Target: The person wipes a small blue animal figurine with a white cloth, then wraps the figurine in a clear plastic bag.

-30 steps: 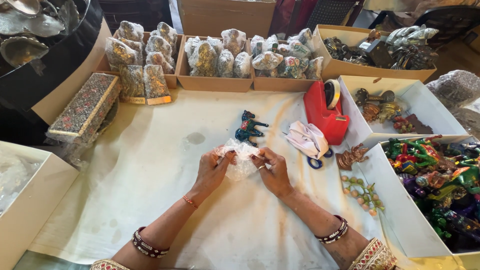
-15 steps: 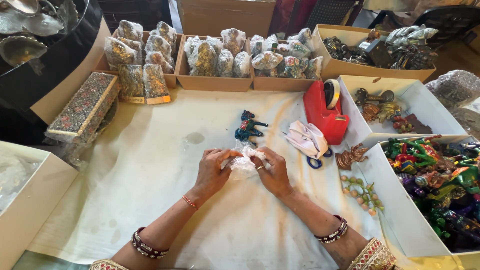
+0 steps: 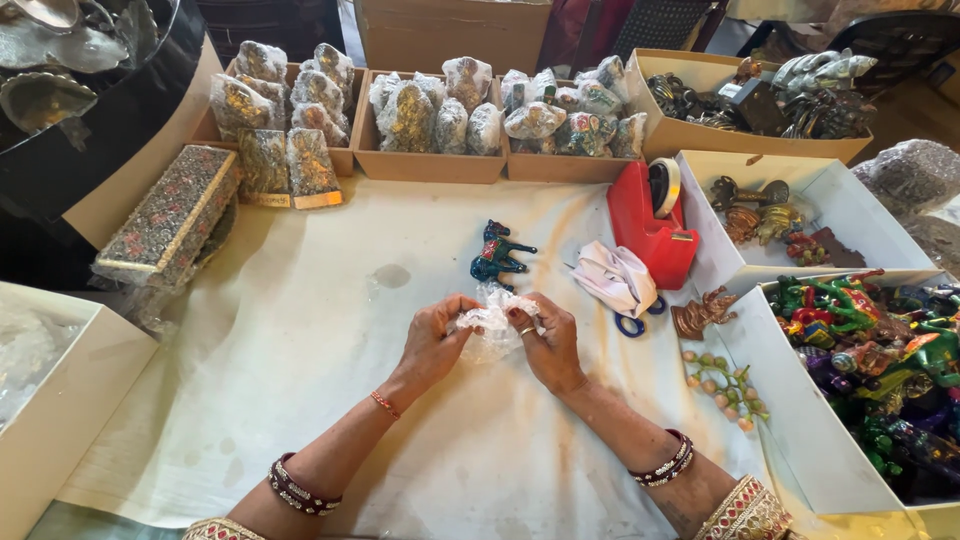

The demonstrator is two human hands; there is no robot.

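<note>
Tabletop boxes [image 3: 430, 165] of wrapped figurines [image 3: 450, 105]

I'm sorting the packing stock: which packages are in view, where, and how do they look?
Clear plastic wrap: crumpled, between both hands.
Wrapped figurines: brown cardboard trays, far edge.
Patterned box: long, multicoloured, plastic-wrapped, far left.
White boxes: open, right side, colourful figurines.
No labels or screens seen.

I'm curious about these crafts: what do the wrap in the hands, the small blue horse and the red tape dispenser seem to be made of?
The wrap, held by the left hand and right hand, looks like thin clear plastic, crinkled and see-through, possibly bubble wrap. The blue horse looks painted and glossy; wood or metal beneath cannot be told. The tape dispenser seems smooth moulded red plastic.
</note>
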